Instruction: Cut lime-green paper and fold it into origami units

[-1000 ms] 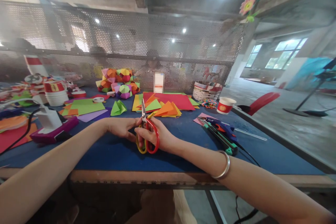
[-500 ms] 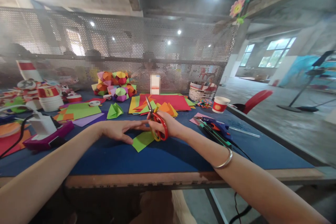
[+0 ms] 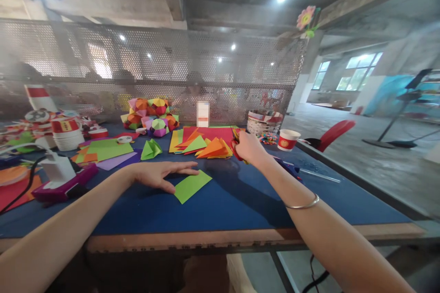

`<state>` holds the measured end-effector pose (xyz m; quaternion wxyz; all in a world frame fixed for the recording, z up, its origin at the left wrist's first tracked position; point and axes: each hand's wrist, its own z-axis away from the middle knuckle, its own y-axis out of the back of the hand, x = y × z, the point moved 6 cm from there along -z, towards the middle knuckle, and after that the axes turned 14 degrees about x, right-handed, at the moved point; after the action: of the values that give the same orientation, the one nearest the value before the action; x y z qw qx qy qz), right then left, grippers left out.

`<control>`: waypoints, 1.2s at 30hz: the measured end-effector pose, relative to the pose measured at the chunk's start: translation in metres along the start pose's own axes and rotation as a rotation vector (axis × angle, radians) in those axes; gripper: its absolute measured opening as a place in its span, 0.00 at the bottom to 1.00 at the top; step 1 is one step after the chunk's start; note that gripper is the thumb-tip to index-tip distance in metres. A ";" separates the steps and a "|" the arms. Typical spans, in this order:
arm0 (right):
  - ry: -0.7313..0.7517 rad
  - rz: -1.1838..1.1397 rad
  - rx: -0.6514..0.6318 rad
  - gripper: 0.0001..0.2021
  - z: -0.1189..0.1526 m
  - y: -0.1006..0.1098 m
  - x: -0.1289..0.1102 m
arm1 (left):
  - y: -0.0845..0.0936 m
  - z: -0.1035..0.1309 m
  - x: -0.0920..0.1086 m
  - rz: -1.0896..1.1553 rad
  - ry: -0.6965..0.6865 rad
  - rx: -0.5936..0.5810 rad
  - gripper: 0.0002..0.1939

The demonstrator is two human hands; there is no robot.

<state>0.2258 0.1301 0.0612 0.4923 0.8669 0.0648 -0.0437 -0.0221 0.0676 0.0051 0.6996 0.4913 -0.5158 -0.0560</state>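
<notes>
A green piece of paper (image 3: 192, 187) lies on the blue tabletop in front of me. My left hand (image 3: 161, 174) rests at its left edge, thumb and fingers spread apart. Off to the right, my right hand (image 3: 250, 147) is wrapped round a pair of scissors (image 3: 237, 145), held above the table near the red sheets. The scissors' red and yellow handles show in part; the rest is hidden by the hand. Folded orange paper pieces (image 3: 216, 147) and a green folded piece (image 3: 196, 145) lie on the stack of coloured sheets (image 3: 177, 139) behind.
Folded paper balls (image 3: 160, 126) stand at the back, near a perforated metal screen (image 3: 220, 71). At left are a purple power strip (image 3: 67, 185) and stacked paper cups (image 3: 67, 135). At right stand a paper cup (image 3: 288, 140), a woven basket (image 3: 264, 122) and a blue glue gun (image 3: 288, 168).
My right hand has moved right with the scissors, away from the green paper, which now shows more fully. My left hand has stayed by the paper.
</notes>
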 end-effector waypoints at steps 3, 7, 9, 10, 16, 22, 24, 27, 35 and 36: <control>-0.011 0.047 -0.056 0.17 0.000 -0.011 0.007 | 0.000 0.000 0.002 0.014 -0.003 0.015 0.47; -0.023 0.087 -0.099 0.16 0.004 -0.020 0.012 | 0.002 -0.001 0.000 0.018 0.019 0.092 0.48; -0.027 0.105 -0.098 0.16 0.007 -0.019 0.011 | 0.004 -0.002 -0.003 0.014 0.025 0.143 0.48; -0.026 0.113 -0.089 0.16 0.009 -0.016 0.010 | 0.004 -0.003 -0.005 0.026 0.027 0.166 0.48; 0.182 -0.122 0.027 0.13 0.023 -0.009 -0.033 | 0.014 -0.009 -0.023 0.199 0.058 0.363 0.38; 0.520 -0.536 -0.242 0.21 0.055 -0.040 -0.080 | 0.020 -0.012 -0.032 0.265 0.142 0.504 0.29; 0.612 -0.565 -0.278 0.28 0.062 -0.040 -0.084 | 0.019 -0.011 -0.031 0.275 0.180 0.521 0.28; 0.711 -0.614 -0.341 0.29 0.070 -0.034 -0.086 | 0.019 -0.011 -0.028 0.272 0.211 0.532 0.28; 0.763 -0.669 -0.358 0.20 0.077 -0.033 -0.092 | 0.022 -0.011 -0.032 0.284 0.239 0.557 0.27; 0.759 -0.684 -0.337 0.20 0.076 -0.032 -0.092 | 0.022 -0.011 -0.033 0.300 0.235 0.558 0.27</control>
<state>0.1285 0.0748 0.0080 0.5241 0.6603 0.5230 0.1256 -0.0381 0.1051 0.0001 0.5932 0.5855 -0.4937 0.2481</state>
